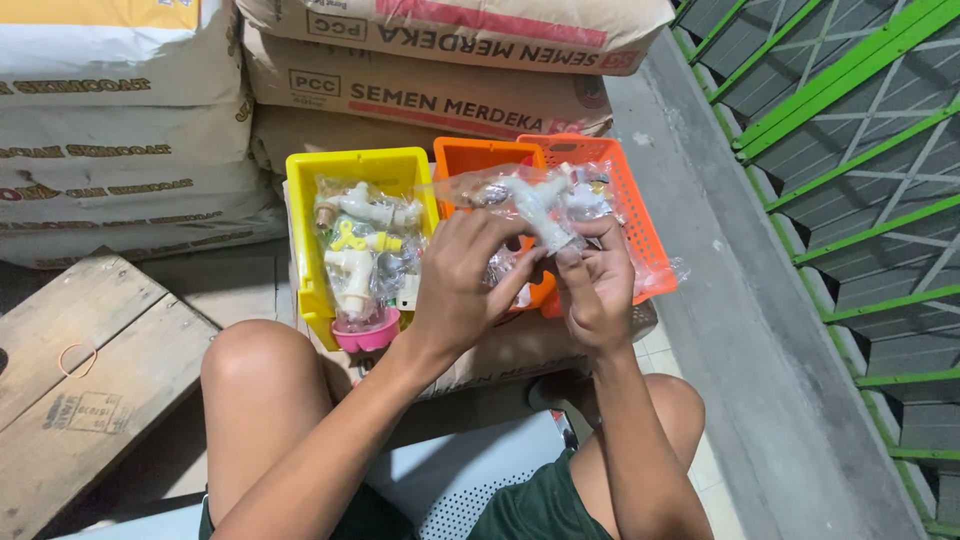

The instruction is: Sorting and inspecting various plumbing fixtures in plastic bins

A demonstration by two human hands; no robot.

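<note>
Both hands close on one white plastic tap (538, 208) sealed in a clear plastic bag (480, 190). The left hand (462, 285) curls its fingers (520, 275) up against the lower end of the tap, its grip narrow and pinching the wrapped piece from the left. The right hand (597, 290) holds the same end from the other side, thumb and fingers folded around the bag. The tap's long axis runs on a diagonal, from upper left near the orange bin down to lower right between the two hands; a short cross-branch sticks out near its upper end. It is held in the air, just above the orange mesh basket (640, 215) and in front of the orange bin (470, 158).

To the left stands a yellow bin (305, 240) filled with more bagged white taps (365, 215), some with yellow handles, and a pink cap (368, 333) at its near edge. The bins rest on a stack of cement sacks (440, 100). A wooden pallet (90, 370) lies at lower left, and green railing (850, 150) runs along the right.
</note>
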